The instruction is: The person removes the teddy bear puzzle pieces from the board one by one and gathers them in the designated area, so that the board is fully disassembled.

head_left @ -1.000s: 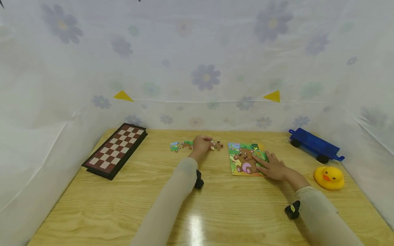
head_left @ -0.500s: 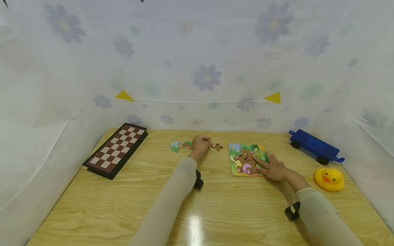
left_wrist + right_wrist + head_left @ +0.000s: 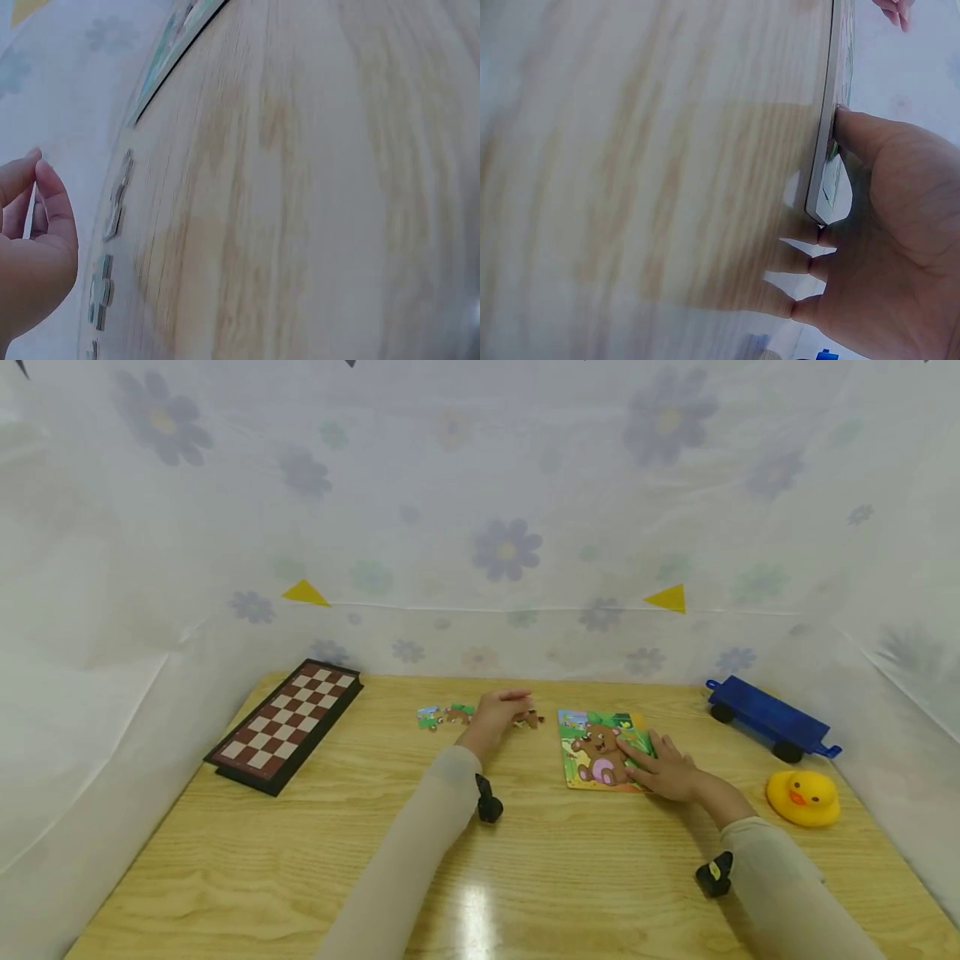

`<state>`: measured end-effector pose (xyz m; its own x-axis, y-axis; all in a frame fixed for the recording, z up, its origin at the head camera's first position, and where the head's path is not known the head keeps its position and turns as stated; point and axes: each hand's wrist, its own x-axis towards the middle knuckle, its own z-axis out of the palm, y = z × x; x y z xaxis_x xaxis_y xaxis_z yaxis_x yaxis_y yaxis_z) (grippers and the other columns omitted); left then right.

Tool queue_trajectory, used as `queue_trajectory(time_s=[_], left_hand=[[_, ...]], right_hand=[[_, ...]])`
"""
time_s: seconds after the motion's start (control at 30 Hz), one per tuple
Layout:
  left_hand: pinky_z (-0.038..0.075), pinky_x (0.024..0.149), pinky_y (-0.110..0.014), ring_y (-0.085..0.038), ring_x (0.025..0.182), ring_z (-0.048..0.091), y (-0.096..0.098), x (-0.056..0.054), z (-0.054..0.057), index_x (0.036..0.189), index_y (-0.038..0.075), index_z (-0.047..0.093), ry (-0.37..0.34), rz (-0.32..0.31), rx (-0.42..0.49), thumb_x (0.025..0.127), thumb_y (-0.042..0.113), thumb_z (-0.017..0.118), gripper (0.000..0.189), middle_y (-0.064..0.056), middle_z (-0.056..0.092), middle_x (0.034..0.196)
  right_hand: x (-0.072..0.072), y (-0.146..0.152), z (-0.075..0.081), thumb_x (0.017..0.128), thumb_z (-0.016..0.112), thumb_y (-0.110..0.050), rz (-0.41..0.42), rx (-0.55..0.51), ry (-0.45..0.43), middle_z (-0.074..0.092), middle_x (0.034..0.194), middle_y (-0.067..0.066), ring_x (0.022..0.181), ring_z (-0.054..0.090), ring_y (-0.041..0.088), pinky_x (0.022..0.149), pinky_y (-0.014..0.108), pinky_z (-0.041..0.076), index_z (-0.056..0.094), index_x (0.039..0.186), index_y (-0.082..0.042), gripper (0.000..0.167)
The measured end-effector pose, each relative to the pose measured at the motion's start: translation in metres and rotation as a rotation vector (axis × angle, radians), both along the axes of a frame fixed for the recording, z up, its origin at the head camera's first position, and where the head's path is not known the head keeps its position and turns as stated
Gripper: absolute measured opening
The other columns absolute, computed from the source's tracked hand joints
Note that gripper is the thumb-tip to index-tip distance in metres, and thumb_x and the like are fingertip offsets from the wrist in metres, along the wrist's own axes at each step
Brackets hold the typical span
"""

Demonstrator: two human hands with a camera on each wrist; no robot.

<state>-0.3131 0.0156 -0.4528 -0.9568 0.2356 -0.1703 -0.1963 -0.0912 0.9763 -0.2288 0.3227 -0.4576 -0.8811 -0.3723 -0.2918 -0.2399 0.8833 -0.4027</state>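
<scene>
My left hand (image 3: 498, 714) hovers over a row of jigsaw pieces, its fingers loosely bent. In the left wrist view, the left thumb and a fingertip come together with nothing visible between them. Left of the hand lie a blue-green jigsaw piece (image 3: 427, 717) and a brown-green piece (image 3: 458, 714); a brown piece (image 3: 531, 719) shows to its right, and the hand hides what lies beneath. My right hand (image 3: 667, 768) rests with spread fingers on the right side of a bear jigsaw puzzle (image 3: 596, 752), thumb on the board, other fingertips at and past its edge.
A folded checkerboard (image 3: 288, 722) lies at the left. At the right a blue toy wagon (image 3: 768, 714) stands behind a yellow rubber duck (image 3: 802, 797). White flowered cloth (image 3: 480, 643) encloses the wooden table (image 3: 555, 877) at the back and sides.
My left hand has shifted slightly right and its fingers have straightened, now covering more of the brown piece. The right hand has stayed on the puzzle.
</scene>
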Motion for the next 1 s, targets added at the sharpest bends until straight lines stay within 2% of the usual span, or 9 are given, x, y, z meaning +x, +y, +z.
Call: queue_trajectory(time_s=[0.13,0.37,0.53,0.67,0.77,0.9,1.0], left_hand=[[0.049,0.093,-0.036,-0.03,0.109,0.059,0.01,0.004,0.001,0.128,-0.003,0.056,-0.015,-0.058,0.024,0.091,0.008,0.064,0.04,-0.015,0.059,0.124],[0.051,0.091,-0.031,-0.019,0.101,0.062,0.035,0.019,-0.003,0.129,-0.005,0.055,-0.065,-0.186,0.057,0.091,0.003,0.062,0.039,-0.013,0.061,0.119],[0.051,0.091,-0.031,-0.022,0.1,0.064,0.055,0.027,-0.006,0.126,-0.007,0.056,-0.097,-0.244,0.074,0.092,0.0,0.059,0.035,-0.015,0.063,0.113],[0.053,0.086,-0.028,-0.024,0.103,0.063,0.067,0.03,-0.009,0.126,-0.006,0.056,-0.079,-0.278,0.02,0.094,0.001,0.057,0.033,-0.017,0.062,0.116],[0.054,0.083,-0.028,-0.024,0.1,0.064,0.073,0.032,-0.01,0.125,-0.005,0.058,-0.073,-0.267,-0.027,0.093,0.001,0.057,0.032,-0.015,0.063,0.114],[0.053,0.085,-0.027,-0.024,0.104,0.063,0.076,0.034,-0.009,0.127,-0.005,0.056,-0.064,-0.274,-0.071,0.093,0.001,0.057,0.034,-0.015,0.062,0.118],[0.051,0.089,-0.028,-0.025,0.11,0.06,0.078,0.034,-0.008,0.13,-0.004,0.053,-0.048,-0.309,-0.108,0.095,0.003,0.055,0.036,-0.015,0.057,0.127]], right_hand=[[-0.001,0.003,-0.003,0.088,0.025,-0.075,0.001,-0.014,0.004,-0.006,0.148,0.038,0.133,-0.005,0.058,0.094,0.08,-0.001,0.004,0.151,-0.04,0.075],[0.001,0.002,0.0,0.094,0.028,-0.066,0.013,-0.004,0.011,-0.004,0.147,0.04,0.132,-0.003,0.061,0.094,0.08,0.001,0.004,0.152,-0.036,0.07],[0.001,0.0,0.003,0.095,0.03,-0.064,0.008,0.002,-0.001,-0.005,0.147,0.04,0.132,-0.004,0.06,0.094,0.08,0.001,0.005,0.153,-0.034,0.07],[0.001,-0.001,0.004,0.097,0.032,-0.06,0.008,-0.001,-0.011,-0.005,0.147,0.04,0.132,-0.004,0.061,0.094,0.08,0.002,0.006,0.153,-0.034,0.067],[0.0,-0.002,0.001,0.097,0.03,-0.06,0.007,0.02,-0.017,-0.006,0.148,0.039,0.132,-0.004,0.06,0.095,0.08,0.002,0.004,0.153,-0.034,0.066],[0.003,-0.006,0.007,0.098,0.031,-0.057,0.002,0.018,-0.019,-0.006,0.147,0.039,0.132,-0.004,0.06,0.095,0.08,0.002,0.005,0.153,-0.029,0.067],[0.007,-0.009,0.015,0.099,0.035,-0.052,-0.009,-0.001,-0.021,-0.005,0.147,0.04,0.132,-0.004,0.06,0.095,0.079,0.001,0.011,0.153,-0.021,0.067]])
